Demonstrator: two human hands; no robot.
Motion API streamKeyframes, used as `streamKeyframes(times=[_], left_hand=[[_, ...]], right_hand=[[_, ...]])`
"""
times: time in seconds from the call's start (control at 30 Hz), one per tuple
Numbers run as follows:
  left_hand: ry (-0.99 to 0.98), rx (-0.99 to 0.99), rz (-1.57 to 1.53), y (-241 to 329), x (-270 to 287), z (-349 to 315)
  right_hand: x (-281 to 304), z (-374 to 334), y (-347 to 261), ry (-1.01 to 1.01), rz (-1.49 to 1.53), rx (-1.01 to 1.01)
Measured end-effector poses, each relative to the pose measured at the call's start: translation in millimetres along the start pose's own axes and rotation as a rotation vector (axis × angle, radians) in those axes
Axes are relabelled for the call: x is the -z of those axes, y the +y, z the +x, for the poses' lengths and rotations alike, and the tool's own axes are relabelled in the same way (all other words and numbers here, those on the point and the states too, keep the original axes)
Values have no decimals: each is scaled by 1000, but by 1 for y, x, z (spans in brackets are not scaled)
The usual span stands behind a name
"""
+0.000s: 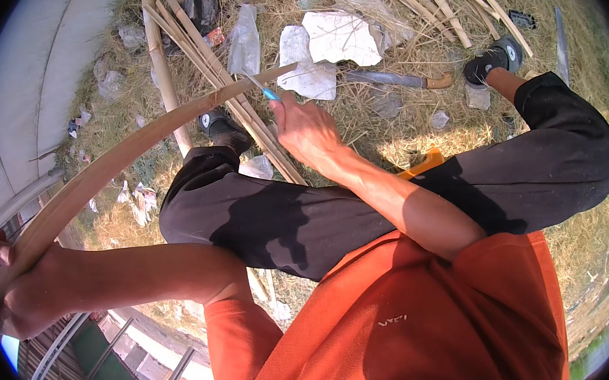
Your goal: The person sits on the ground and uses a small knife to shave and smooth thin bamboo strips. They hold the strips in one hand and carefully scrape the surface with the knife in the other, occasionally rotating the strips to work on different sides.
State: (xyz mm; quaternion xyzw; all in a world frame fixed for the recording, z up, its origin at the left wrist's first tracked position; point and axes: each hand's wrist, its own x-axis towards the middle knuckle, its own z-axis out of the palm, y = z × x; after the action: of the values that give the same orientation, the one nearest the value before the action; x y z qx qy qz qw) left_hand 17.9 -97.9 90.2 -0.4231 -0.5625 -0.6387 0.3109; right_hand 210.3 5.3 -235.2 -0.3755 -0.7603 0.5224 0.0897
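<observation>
A long, curved strip of wood or bamboo (pixel 124 149) runs from the left edge up to the middle of the head view. Its near end is in my left hand (pixel 28 301), whose fingers close round it near the picture's rim. My right hand (pixel 306 131) grips a small knife (pixel 270 93) by its light blue handle. The thin blade meets the strip close to its far end, above a pale flat stone (pixel 305 80). Part of the left hand is dark and hard to make out.
A wooden-handled machete (pixel 389 79) lies right of a white stone slab (pixel 341 36). Split strips (pixel 237 101) lie by my left foot, with more sticks (pixel 440 1) at the far right. A long blade (pixel 561 44) and an orange-yellow object (pixel 425 164) rest on dry grass.
</observation>
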Motion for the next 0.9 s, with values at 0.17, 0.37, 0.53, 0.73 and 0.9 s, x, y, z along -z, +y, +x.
streamKeyframes(times=[0.17, 0.37, 0.53, 0.73, 0.9], left_hand=[[66, -25, 89, 7, -16, -22], [209, -115, 246, 4, -22, -21], [235, -62, 226, 11, -26, -26], [224, -100, 463, 4, -25, -31], [218, -71, 206, 6, -25, -19]], right_hand=[[-11, -25, 115, 52, -309, 25], [35, -5, -36, -49, 261, 263], [26, -11, -42, 28, 91, 258], [23, -9, -37, 64, -163, 293], [12, 2, 167, -52, -749, 234]])
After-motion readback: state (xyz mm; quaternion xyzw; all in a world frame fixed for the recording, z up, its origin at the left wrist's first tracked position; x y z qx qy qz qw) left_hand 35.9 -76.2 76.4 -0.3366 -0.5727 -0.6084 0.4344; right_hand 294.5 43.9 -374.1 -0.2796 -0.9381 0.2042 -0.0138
